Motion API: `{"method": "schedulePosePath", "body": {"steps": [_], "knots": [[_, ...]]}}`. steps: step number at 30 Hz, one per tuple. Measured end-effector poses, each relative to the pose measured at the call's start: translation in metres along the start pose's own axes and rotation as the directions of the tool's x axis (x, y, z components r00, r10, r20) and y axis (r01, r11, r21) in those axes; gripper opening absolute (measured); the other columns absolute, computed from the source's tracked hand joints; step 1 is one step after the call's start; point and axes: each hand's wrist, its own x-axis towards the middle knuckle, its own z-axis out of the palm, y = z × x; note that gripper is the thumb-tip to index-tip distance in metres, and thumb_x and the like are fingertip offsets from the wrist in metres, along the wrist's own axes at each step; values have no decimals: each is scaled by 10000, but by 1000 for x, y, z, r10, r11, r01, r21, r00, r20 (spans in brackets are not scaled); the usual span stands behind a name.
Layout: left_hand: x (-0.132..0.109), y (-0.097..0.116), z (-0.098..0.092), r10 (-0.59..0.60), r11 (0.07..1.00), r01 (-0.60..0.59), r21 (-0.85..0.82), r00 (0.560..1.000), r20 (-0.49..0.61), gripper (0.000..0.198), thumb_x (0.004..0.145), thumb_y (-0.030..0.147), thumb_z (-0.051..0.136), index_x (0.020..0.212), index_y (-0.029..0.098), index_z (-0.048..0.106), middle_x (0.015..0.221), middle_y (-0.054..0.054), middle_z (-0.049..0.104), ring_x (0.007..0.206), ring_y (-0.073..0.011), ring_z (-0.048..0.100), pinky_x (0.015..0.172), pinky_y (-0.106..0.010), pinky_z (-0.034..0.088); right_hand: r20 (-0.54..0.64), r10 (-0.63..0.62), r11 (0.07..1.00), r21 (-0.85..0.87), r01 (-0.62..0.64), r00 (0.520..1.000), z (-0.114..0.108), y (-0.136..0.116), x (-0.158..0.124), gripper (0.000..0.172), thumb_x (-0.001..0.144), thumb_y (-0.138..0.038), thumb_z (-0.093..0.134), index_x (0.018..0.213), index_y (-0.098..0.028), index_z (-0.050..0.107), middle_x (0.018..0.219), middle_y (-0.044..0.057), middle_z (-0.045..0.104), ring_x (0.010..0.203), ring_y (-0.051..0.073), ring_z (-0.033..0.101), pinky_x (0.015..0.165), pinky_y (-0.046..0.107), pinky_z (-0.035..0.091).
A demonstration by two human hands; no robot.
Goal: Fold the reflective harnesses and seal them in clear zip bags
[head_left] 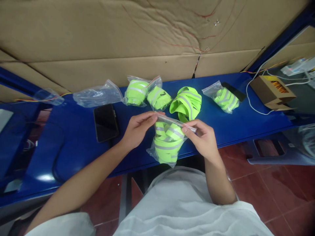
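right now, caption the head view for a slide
Both hands, left hand and right hand, pinch a bagged neon band above the blue bench.

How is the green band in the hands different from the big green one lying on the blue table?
The held band sits folded inside a clear zip bag; the loose band has no bag. The held band is lifted off the blue table, pinched at the bag's top by the left hand and right hand; the loose band rests on it, untouched. Both are neon green with grey stripes.

A black phone (105, 122) lies near a cardboard box (272, 91).
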Motion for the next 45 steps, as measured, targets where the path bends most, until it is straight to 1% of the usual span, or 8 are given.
{"method": "schedulePosePath", "body": {"steps": [3, 8, 17, 21, 27, 32, 39, 45], "knots": [[3, -6, -1, 69, 995, -61, 83, 993, -96, 246, 845, 428, 879, 947, 206, 844, 1010, -53, 828, 918, -182, 751, 856, -264, 579, -4, 1, 1000, 2, -1, 1000, 0, 2, 0, 47, 929, -295, 802, 935, -252, 783, 903, -24, 778, 824, 120, 714, 742, 220, 551], [1, -3, 4, 55, 998, -58, -21, 988, -142, 218, 804, 368, 922, 830, 205, 780, 794, 6, 782, 721, -101, 687, 710, -191, 523, -6, 21, 1000, 3, -21, 1000, 4, 2, -1, 62, 928, -302, 799, 934, -245, 776, 896, -18, 774, 822, 128, 709, 741, 233, 550], [-1, 1, 4, 29, 995, -36, -89, 997, -75, 213, 808, 369, 919, 873, 208, 797, 853, -14, 776, 785, -110, 688, 734, -192, 519, -7, 32, 999, -11, -32, 999, 9, 1, -2, 71, 949, -305, 773, 939, -237, 754, 886, -16, 743, 805, 124, 666, 734, 240, 521], [-2, -1, 3, -18, 999, 17, -27, 999, -33, 255, 770, 382, 945, 851, 188, 800, 835, -22, 756, 738, -104, 652, 684, -192, 505, 15, 21, 1000, -17, -21, 1000, 10, 0, -3, 64, 952, -293, 766, 931, -235, 750, 892, -19, 749, 815, 123, 671, 747, 239, 525], [-1, -1, 2, -19, 1000, 19, -12, 1000, -12, 265, 771, 393, 940, 812, 181, 786, 859, -31, 750, 768, -108, 645, 701, -194, 496, 20, 41, 999, -24, -40, 999, 11, -2, -4, 86, 949, -306, 761, 935, -223, 747, 905, -7, 755, 828, 137, 681, 760, 253, 533], [0, -1, 4, -113, 994, 112, 15, 993, 28, 303, 739, 422, 947, 865, 184, 808, 867, -35, 743, 758, -124, 628, 692, -217, 476, 43, 38, 998, -55, -36, 998, 12, -4, -4, 97, 953, -321, 752, 938, -226, 745, 909, 0, 752, 829, 144, 677, 763, 260, 536], [-3, 2, 4, -33, 993, 25, 118, 997, 63, 285, 738, 395, 935, 765, 164, 772, 848, -54, 749, 736, -138, 633, 661, -231, 474, 95, 77, 995, -63, -71, 992, 18, -5, -4, 142, 952, -358, 745, 964, -216, 747, 924, 8, 759, 822, 151, 691, 750, 259, 541], [-3, -1, 4, -81, 990, 65, 124, 988, 131, 296, 758, 422, 926, 844, 168, 802, 885, -60, 771, 769, -142, 662, 685, -222, 488, 64, 60, 998, -37, -58, 996, 24, -2, -4, 168, 947, -378, 763, 919, -213, 746, 878, -2, 763, 808, 146, 708, 762, 252, 544]]}}
